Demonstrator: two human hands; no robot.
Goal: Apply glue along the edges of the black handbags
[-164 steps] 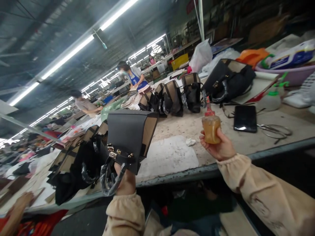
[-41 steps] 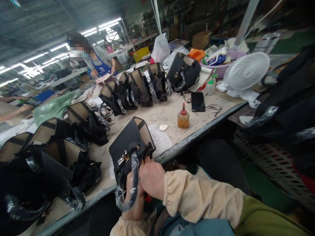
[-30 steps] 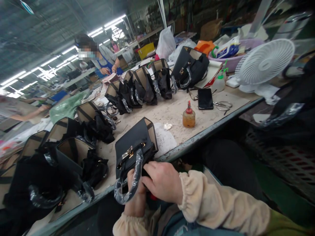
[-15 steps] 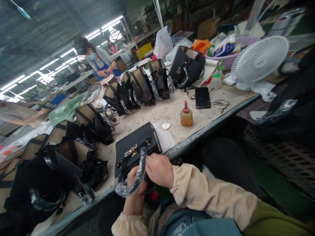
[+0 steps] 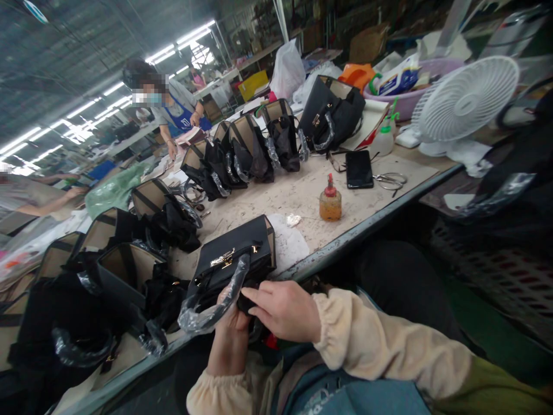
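Observation:
A black handbag [image 5: 233,253] with gold hardware lies near the table's front edge, its plastic-wrapped handle [image 5: 216,314] hanging toward me. Behind that handle, my left hand [image 5: 233,320] is closed on the bag's black lower part, with its fingers partly hidden. My right hand [image 5: 283,308] pinches a dark part of the bag beside the handle, thumb and forefinger pressed against it.
More black bags stand at the left [image 5: 125,271] and back [image 5: 253,147]. On the table [image 5: 276,199] are an amber bottle [image 5: 330,202], a phone [image 5: 359,169], scissors [image 5: 390,180] and a white fan [image 5: 466,101]. A person [image 5: 179,112] works across.
The bag and its handle have shifted a little left and tilted. My right hand has moved slightly right and down. The person across has lowered one hand toward the table.

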